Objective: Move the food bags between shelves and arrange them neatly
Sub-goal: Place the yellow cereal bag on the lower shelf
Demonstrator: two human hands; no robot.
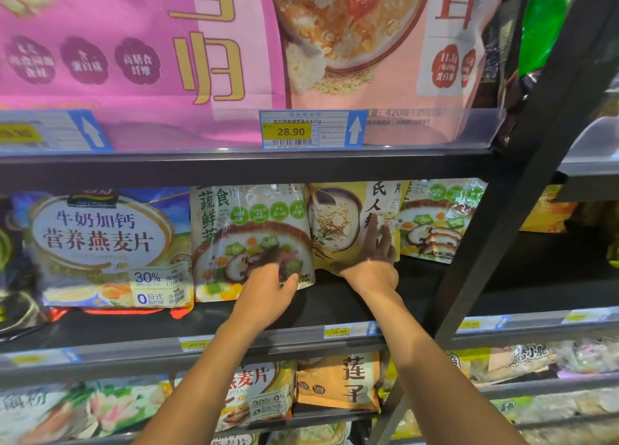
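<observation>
On the middle shelf (pixel 335 305) a white vegetable-porridge bag (pixel 248 223) stands upright. My left hand (pixel 269 285) grips its lower right corner, thumb in front and fingers behind. Just to its right stands a yellow oatmeal bag (pixel 338 220). My right hand (pixel 373 260) lies flat on that bag's lower front, fingers spread and pointing up. A second white vegetable-porridge bag (pixel 442 220) stands behind and to the right of the yellow one. A blue milk-oatmeal bag (pixel 107 247) stands to the left.
Large pink bags (pixel 134 42) fill the shelf above, behind a price rail with a 28.90 tag (pixel 290 130). A black upright post (pixel 522 156) slants across the right side. On the lower shelf are an orange lotus-seed bag (pixel 338 382) and several other bags.
</observation>
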